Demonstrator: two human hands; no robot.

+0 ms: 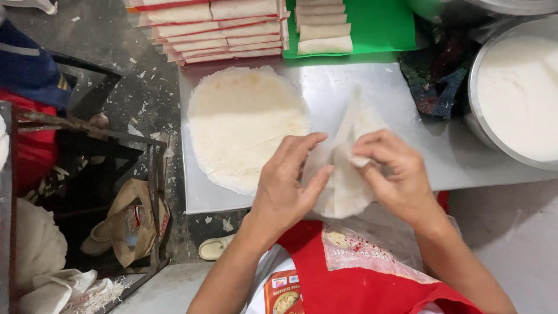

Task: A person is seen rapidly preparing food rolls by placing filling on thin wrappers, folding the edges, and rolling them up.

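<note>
Grey concrete floor surrounds a flat sheet-metal worktop (325, 87), seen from above, where both bare hands meet over a thin, pale, folded pastry wrapper (347, 174) lying near the worktop's front edge. The left hand (288, 186) comes in from below with the wrist bent, palm down, fingers stretched forward and slightly fanned; its thumb and forefinger press against the left edge of the wrapper, pinching the fold lightly rather than gripping it. The right hand (395, 174) lies opposite, fingers curled inward, fingertips closed on a tucked corner of the same wrapper so that the sheet is held between the two hands, its upper point rising away from them. Just left of the grip, touching nothing held, lies a round stack of pale flat wrappers (244, 125). Beyond the grip, at the far edge, lie rows of finished pale rolls on red-edged trays (218, 26), and beside them more rolls on a green board (381, 23). To the right of the right hand stands a large round metal basin of white batter (520, 93), with a dark crumpled cloth (436, 81) between it and the wrapper. Below the hands a red apron (349, 279) covers the person's lap. Well to the left stands a dark metal frame (87, 145) with a brown bag (131, 227) inside.
</note>
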